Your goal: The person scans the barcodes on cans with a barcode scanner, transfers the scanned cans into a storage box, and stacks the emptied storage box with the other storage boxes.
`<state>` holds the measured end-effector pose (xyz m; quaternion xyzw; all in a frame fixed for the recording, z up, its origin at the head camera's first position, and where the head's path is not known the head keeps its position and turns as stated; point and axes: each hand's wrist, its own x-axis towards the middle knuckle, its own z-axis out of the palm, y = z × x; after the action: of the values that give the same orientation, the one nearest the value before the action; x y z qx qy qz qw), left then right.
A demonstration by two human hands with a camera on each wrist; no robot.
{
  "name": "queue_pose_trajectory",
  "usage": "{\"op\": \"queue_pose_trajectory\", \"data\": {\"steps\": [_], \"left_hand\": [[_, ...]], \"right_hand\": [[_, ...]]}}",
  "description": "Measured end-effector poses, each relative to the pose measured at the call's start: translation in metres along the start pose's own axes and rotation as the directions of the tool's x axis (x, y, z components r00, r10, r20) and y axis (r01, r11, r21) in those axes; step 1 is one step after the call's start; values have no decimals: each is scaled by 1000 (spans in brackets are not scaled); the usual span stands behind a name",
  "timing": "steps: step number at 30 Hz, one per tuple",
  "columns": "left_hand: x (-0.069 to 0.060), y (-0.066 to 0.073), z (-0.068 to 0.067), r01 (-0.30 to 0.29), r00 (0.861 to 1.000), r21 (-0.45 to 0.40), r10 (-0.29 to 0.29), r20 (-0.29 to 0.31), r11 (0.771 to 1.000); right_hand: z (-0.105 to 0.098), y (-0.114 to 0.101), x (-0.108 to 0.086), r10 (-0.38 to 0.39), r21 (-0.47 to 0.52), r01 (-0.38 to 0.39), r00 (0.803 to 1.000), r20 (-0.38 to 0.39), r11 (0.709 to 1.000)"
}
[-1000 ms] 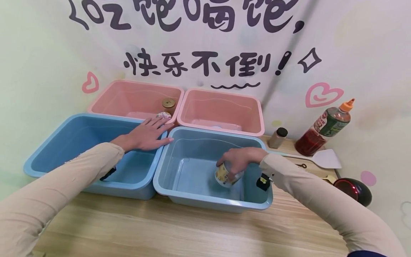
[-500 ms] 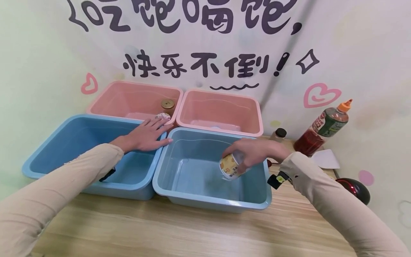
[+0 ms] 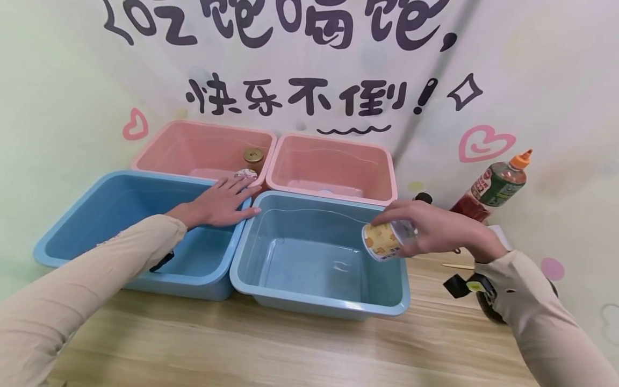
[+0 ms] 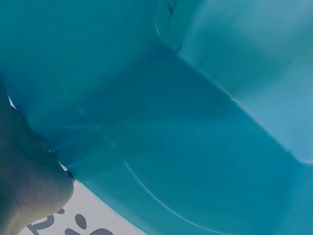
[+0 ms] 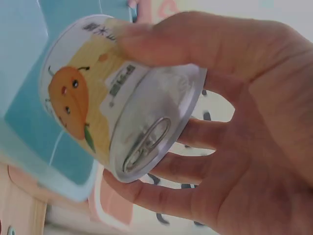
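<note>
My right hand grips a small can with a yellow and white label, tilted over the right rim of the right blue bin. The right wrist view shows the can pinched between thumb and fingers, its pull-tab end towards the palm. My left hand lies with straight fingers on the rims where the left blue bin meets the left pink bin. In the left wrist view part of the left hand shows at the left edge.
A gold-topped can and a patterned lid are in the left pink bin. Beside it stands the right pink bin. At the right are a sauce bottle, a black cap and a dark rounded object, partly behind my arm.
My right hand has lifted the can from inside the right blue bin and carried it up and right to the rim. The left hand has not moved.
</note>
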<state>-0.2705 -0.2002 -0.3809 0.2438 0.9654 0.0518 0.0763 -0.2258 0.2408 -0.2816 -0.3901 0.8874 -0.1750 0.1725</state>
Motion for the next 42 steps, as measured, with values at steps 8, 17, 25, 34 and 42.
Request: {"op": "queue_pose_trajectory", "data": {"steps": [8,17,25,34,42], "left_hand": [[2,0,1,0,1000,-4,0,4,1000],[0,0,0,4,1000,-14,-4,8,1000],[1,-1,-1,5,1000,-7,-5,11,1000],[1,-2,3,6,1000,-7,-6,3,1000],[2,-2,2,6,1000,-7,-6,6,1000]], "right_hand": [[-4,16,-42,51,-75,-62,988,-145,995],[0,36,-79,93,-125,-123,971,-221,985],[14,57,-108,136,-92,-167,953,-270,982],[26,73,-135,188,-121,-231,937,-293,965],[45,89,-156,325,-182,-392,892,-313,902]]}}
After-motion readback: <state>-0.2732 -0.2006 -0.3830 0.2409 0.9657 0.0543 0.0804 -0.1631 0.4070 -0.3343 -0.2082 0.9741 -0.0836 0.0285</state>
